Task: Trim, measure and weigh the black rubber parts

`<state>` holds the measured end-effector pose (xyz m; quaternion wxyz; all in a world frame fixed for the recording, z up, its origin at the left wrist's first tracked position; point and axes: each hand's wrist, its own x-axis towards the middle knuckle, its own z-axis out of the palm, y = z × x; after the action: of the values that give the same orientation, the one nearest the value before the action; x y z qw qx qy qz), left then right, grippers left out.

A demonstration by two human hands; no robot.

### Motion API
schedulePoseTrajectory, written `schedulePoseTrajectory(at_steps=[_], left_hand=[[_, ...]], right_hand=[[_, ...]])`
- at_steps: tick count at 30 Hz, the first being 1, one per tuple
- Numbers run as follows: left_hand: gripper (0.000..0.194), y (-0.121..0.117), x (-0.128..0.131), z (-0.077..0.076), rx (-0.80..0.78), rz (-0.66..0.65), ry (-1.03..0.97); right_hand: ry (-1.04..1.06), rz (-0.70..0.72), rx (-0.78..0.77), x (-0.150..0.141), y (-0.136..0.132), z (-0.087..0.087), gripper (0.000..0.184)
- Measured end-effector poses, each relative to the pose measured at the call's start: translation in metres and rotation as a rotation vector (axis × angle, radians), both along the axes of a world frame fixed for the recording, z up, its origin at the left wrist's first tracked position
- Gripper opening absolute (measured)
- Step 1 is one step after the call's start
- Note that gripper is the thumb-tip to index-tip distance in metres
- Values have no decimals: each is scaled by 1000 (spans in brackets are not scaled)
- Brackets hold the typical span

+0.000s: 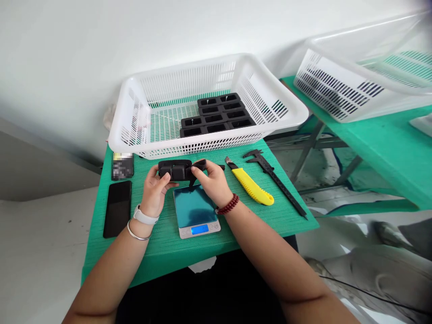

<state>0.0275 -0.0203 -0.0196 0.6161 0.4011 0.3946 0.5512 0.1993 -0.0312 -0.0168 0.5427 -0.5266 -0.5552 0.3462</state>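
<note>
On green surface [162,243], by white wall [67,54]: gripping black part [178,172] in left hand [154,193], pinching black strip [200,165] at its end in right hand [216,183], near scale [194,209]. Could drop black part onto scale by tugging too hard; could catch right hand on cutter [253,186] tip by swinging wide right. Tight toward far edge by basket [293,111], looser toward near edge.

I look down on a green-covered table [164,236]. Across its far side I see a white basket [216,146]. At the left edge lies a phone [117,209], with a small dark item [123,168], partly blurred, just beyond it. Nearer the middle sits the scale [195,209], its display lit blue. Right of that, a yellow knife [253,186] and black caliper [278,182] lie slanted, side by side.
</note>
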Motion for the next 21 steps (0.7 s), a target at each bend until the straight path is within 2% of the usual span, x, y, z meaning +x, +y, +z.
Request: schedulePoseTrajectory(at_steps=[5, 11, 15, 21], left_hand=[[43, 1, 1, 1, 3, -6, -14], [40, 0, 0, 1, 13, -25, -27], [38, -1, 0, 1, 34, -51, -22], [36, 0, 0, 1, 29, -34, -19]], right_hand=[[-2, 27, 19, 0, 0, -1, 10], [9, 15, 27, 0, 0, -1, 9], [19, -6, 39, -1, 1, -2, 18], [16, 33, 34, -1, 0, 0, 8]])
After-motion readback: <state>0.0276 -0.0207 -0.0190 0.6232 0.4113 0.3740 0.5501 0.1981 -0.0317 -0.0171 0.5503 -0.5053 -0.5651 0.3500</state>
